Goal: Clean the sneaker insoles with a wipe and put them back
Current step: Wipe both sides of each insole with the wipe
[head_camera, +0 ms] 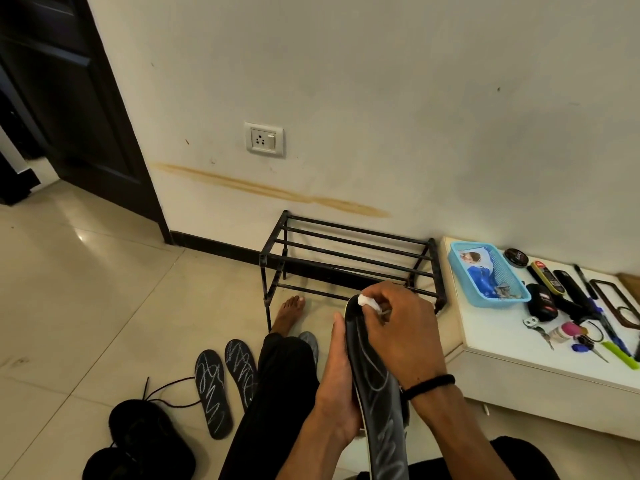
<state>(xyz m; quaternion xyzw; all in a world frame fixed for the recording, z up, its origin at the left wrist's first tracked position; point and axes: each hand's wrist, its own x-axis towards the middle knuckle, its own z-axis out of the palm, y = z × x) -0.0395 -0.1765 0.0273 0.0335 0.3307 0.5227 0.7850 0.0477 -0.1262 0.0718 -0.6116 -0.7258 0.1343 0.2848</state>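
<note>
My left hand (337, 386) grips a black insole (379, 403) marked with white scribbles, holding it upright by its left edge. My right hand (401, 330) pinches a small white wipe (366, 301) and presses it against the insole's toe end. Two more scribbled black insoles (212, 388) (241, 367) lie flat on the floor to the left of my leg. A pair of black sneakers (149, 438) with loose laces sits at the lower left.
A black metal shoe rack (349, 261) stands against the wall ahead. At right, a low white table (502, 344) carries a blue basket (488, 275), polish tins, brushes, pens and keys. My bare foot (289, 315) rests by the rack. A dark door (69, 98) is at the left.
</note>
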